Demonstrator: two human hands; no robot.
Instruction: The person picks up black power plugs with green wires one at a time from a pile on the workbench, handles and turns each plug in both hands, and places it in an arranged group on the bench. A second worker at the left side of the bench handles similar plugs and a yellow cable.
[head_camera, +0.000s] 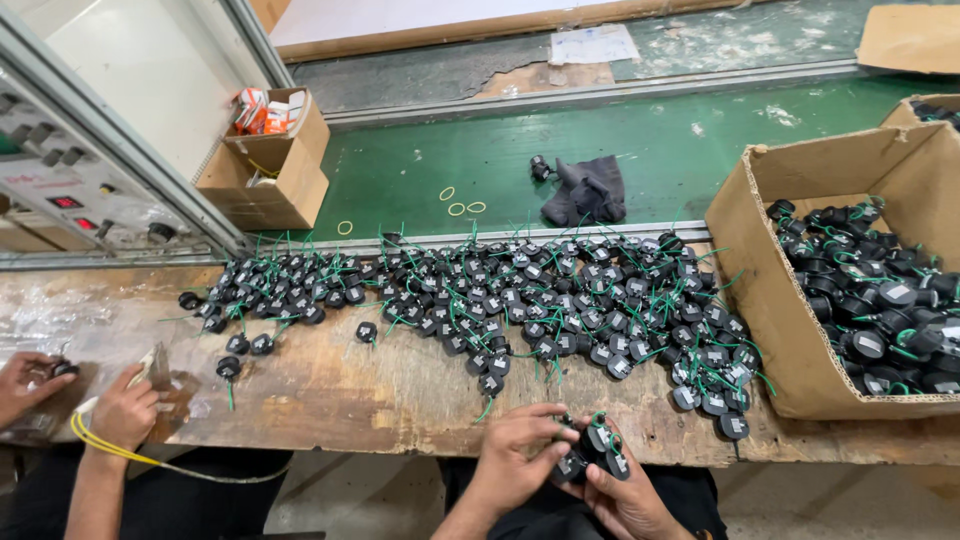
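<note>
Black round plastic parts with green wires (598, 452) are clamped together by the left hand (515, 452) and right hand (630, 495) just off the worn wooden workbench's (400, 395) near edge; a loosened grip could drop them floorward.

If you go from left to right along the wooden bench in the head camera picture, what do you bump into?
A co-worker's hands with a yellow cable → the spread of black parts with green wires → the person's hands, left hand and right hand, holding a few black parts → the cardboard box full of parts.
</note>
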